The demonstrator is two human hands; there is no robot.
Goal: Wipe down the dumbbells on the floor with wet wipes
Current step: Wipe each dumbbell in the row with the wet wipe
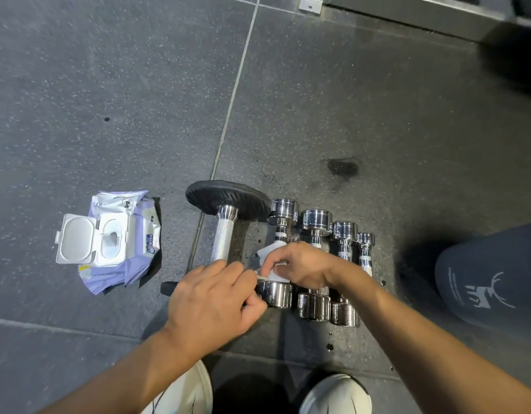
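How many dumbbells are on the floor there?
5. A black-plated dumbbell lies leftmost; right of it, four chrome dumbbells in a row: first, second, third, fourth. None seems hidden.

Left on floor (pixel 109 85), wet wipes pack (pixel 121 246); right of it plate-loaded dumbbell (pixel 224 234), then four chrome dumbbells (pixel 316 221) abreast; wet wipe (pixel 268 252) over the first.

I see my left hand (pixel 210 297) and right hand (pixel 303 264) both pinching a white wet wipe (pixel 268 253) over the largest chrome dumbbell (pixel 277 294), by the plate-loaded dumbbell (pixel 225 234); the wipes pack (pixel 118 243) lies open-lidded on the floor (pixel 109 85), leftward
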